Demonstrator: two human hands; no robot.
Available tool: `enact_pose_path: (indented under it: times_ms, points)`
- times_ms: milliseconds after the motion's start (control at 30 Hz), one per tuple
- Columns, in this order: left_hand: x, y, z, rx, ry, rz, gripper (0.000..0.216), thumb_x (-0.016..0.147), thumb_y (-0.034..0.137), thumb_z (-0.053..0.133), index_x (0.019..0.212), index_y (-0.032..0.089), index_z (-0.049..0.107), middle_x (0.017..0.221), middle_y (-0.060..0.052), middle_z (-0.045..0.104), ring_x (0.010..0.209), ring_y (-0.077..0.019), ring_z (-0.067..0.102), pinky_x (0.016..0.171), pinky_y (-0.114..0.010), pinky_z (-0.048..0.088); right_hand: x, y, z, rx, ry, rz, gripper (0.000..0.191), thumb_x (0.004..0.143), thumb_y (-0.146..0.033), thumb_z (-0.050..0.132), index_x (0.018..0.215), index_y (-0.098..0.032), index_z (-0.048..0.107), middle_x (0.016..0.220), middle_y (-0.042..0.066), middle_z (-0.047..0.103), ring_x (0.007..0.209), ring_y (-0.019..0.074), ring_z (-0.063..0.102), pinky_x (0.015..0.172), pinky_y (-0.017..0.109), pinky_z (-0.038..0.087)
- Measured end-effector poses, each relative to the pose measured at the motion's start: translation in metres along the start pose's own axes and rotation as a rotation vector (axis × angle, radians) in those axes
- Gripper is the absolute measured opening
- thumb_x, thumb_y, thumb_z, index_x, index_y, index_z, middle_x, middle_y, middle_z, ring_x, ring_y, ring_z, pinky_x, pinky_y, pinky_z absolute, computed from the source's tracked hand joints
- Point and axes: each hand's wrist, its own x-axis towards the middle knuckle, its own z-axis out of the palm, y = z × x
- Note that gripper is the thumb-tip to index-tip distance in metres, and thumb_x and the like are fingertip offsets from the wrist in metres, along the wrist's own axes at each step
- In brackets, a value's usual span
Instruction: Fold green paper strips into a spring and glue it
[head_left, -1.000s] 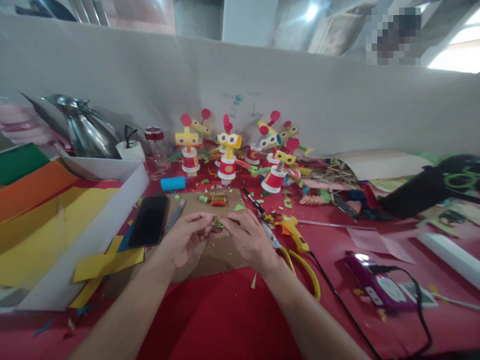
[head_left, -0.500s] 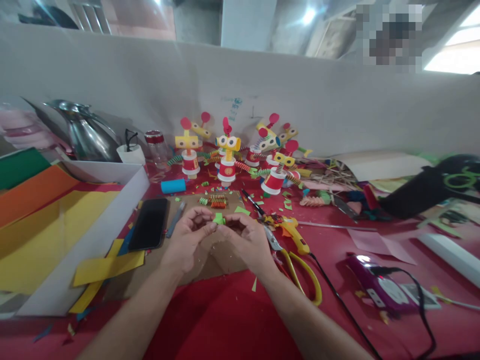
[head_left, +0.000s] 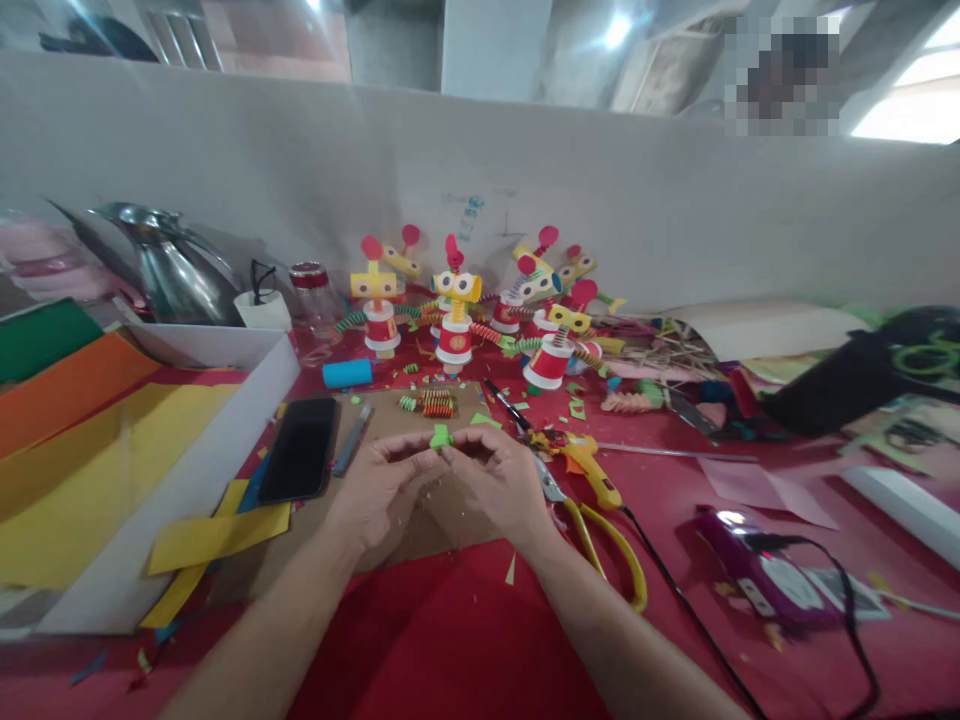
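Observation:
Between my two hands is a small bright green paper piece [head_left: 441, 437], pinched at its edges. My left hand [head_left: 388, 487] grips it from the left with thumb and fingertips, and my right hand [head_left: 491, 480] from the right. Both are over a brown cardboard sheet [head_left: 442, 520]. Just beyond my fingers lie folded paper springs [head_left: 437, 403] in orange and green. Close to my right hand are yellow-handled scissors [head_left: 611, 550] and a yellow glue gun [head_left: 592, 470]. A grey cutter knife [head_left: 352, 440] rests left of my left hand.
Several paper-cup robot figures [head_left: 454, 335] stand along the back by a white partition [head_left: 300, 150]. At left are a black phone [head_left: 298, 450] and a white box [head_left: 172, 480] of coloured paper. A purple device [head_left: 772, 575] with a black cable sits at right.
The green paper piece has turned slightly between my fingertips, and the fingers of my left hand have straightened a little. Everything else on the table stays in place.

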Motion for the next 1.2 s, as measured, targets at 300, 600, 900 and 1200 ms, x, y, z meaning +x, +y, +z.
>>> enact_pose_path:
  times_ms: [300,600,900,1200]
  points:
    - [0.001,0.001,-0.004,0.01,0.026,0.012,0.023,0.055,0.017,0.083,0.075,0.014,0.073,0.071,-0.001,0.068,0.059,-0.0067,0.057,0.06,-0.018,0.045,0.004,-0.014,-0.009,-0.14,-0.135,0.102,0.021,0.081,-0.03,0.06,0.099,-0.019,0.062,0.087,0.004,0.068,0.078,0.016,0.065,0.07,0.028,0.052]
    - [0.01,0.0,-0.007,-0.192,0.102,-0.028,0.009,0.069,0.008,0.073,0.069,0.013,0.066,0.073,-0.003,0.066,0.078,-0.0111,0.064,0.063,-0.017,0.043,-0.082,-0.01,-0.109,-1.065,-0.121,0.171,0.029,0.081,-0.028,0.056,0.108,-0.02,0.061,0.105,0.013,0.066,0.099,0.0322,0.063,0.088,0.051,0.047]
    - [0.008,-0.001,-0.006,-0.267,0.077,-0.004,0.011,0.07,0.005,0.071,0.069,0.013,0.064,0.072,-0.001,0.065,0.076,-0.0104,0.064,0.061,-0.017,0.042,-0.107,0.001,-0.118,-0.923,-0.188,0.335,0.055,0.07,-0.016,0.048,0.125,-0.013,0.051,0.103,0.013,0.067,0.092,0.0263,0.067,0.083,0.039,0.051]
    - [0.004,0.006,-0.001,-0.361,0.043,-0.029,0.012,0.074,0.004,0.067,0.069,0.013,0.063,0.075,-0.002,0.066,0.076,-0.0103,0.065,0.063,-0.017,0.046,-0.11,-0.01,-0.116,-0.016,-0.051,0.656,0.052,0.063,-0.026,0.074,0.112,-0.021,0.058,0.086,0.003,0.066,0.075,0.0166,0.064,0.064,0.025,0.052]
